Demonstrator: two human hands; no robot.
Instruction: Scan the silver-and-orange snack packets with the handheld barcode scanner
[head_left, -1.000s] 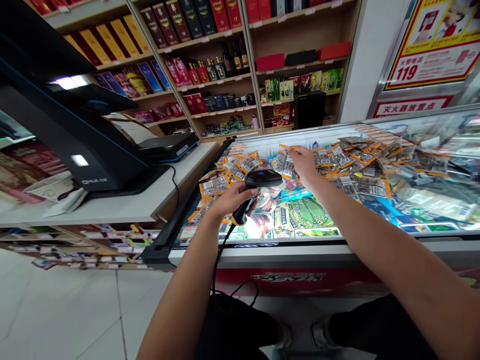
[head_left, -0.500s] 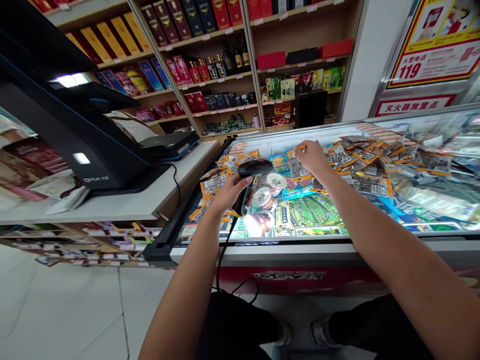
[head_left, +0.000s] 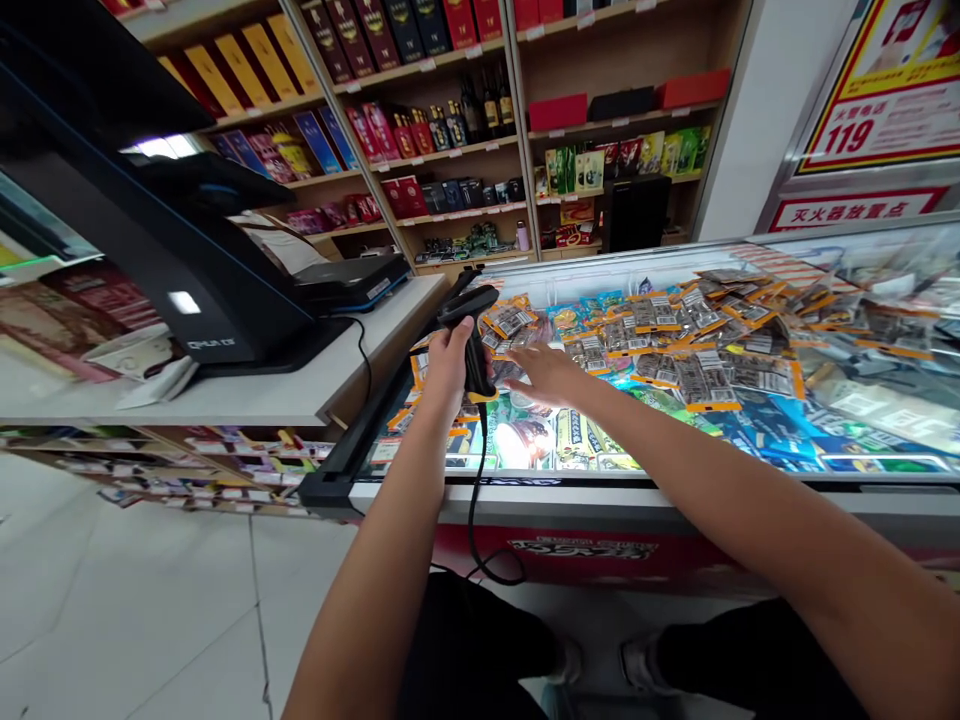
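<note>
My left hand (head_left: 448, 365) is wrapped round the handle of a black barcode scanner (head_left: 474, 345), its head raised and its cable hanging down in front. To its right, my right hand (head_left: 546, 374) is low over the glass-topped freezer (head_left: 540, 493), fingers stretched out toward the left. Beneath those fingertips lies a clear, dark packet (head_left: 510, 370), partly hidden by the hand. Small snack packets with orange edges (head_left: 510, 318) lie behind and left of the scanner. A larger spread of like packets (head_left: 705, 375) covers the glass to the right.
Round tubs (head_left: 525, 440) and green ice-cream wrappers show through the freezer glass. At left, a counter (head_left: 300, 398) carries a black checkout terminal (head_left: 225, 270) and a flat black device (head_left: 352, 280). Shelves (head_left: 450, 150) of boxes and bottles stand behind.
My right hand has moved left and nearer, from the packets at the back to beside the scanner, and its fingers have straightened. The scanner has tilted more upright and shifted slightly left.
</note>
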